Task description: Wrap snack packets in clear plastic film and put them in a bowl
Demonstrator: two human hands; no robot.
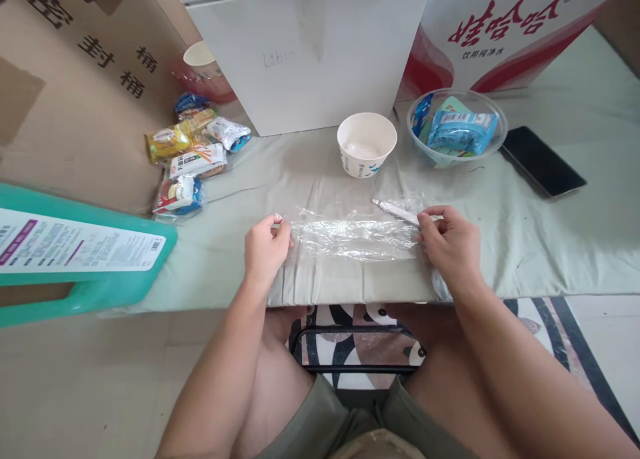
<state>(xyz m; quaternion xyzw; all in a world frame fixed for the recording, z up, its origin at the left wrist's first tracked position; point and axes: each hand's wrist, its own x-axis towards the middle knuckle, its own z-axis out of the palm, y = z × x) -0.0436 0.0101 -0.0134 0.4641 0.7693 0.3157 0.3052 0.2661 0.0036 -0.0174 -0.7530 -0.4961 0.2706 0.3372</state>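
A crinkled sheet of clear plastic wrap lies stretched across the near edge of the pale green table cover. My left hand pinches its left end, fingers closed. At the sheet's right end my right hand pinches it the same way. A small white strip lies on the wrap just beyond my right fingers. An empty white paper bowl stands behind the wrap.
A clear bowl holding blue snack packets sits at the back right, with a black phone beside it. Several snack packets lie at the back left. A white box, cardboard cartons and a teal stool surround the table.
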